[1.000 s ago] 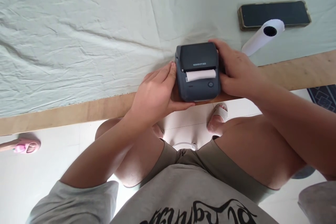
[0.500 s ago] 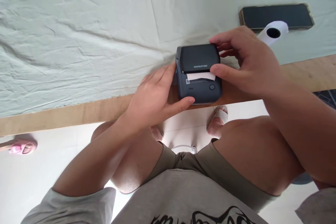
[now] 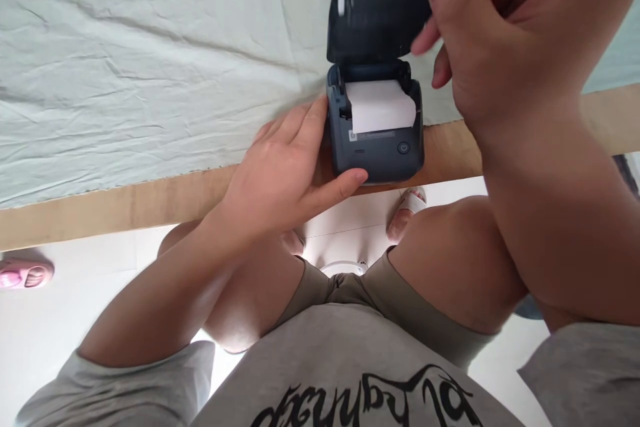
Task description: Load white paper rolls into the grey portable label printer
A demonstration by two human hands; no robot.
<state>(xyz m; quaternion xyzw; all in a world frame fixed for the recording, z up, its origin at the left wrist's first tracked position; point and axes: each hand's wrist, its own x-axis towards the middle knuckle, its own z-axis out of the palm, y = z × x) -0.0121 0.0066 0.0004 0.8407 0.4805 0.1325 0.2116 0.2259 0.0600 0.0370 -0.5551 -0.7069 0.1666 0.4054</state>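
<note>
A dark label printer point(image 3: 375, 160) sits at the table's front edge with its black lid point(image 3: 375, 13) raised and tilted back. White paper point(image 3: 383, 107) lies in the uncovered compartment and reaches over the front lip. My left hand point(image 3: 290, 160) holds the printer's left side, thumb along the front edge and fingers against the side. At the lid's right edge is my right hand point(image 3: 490, 27), its thumb and fingers curled around that edge; the exact contact is partly hidden.
A pale green cloth point(image 3: 175, 67) covers the table, with a bare wooden edge point(image 3: 125, 210) along the front. My legs are below that edge. A pink slipper point(image 3: 27, 273) is on the floor at the left.
The printer's lid has swung up and back, uncovering the paper inside. My right hand has moved up with it. My left hand stays on the printer. The phone and white roll are no longer visible.
</note>
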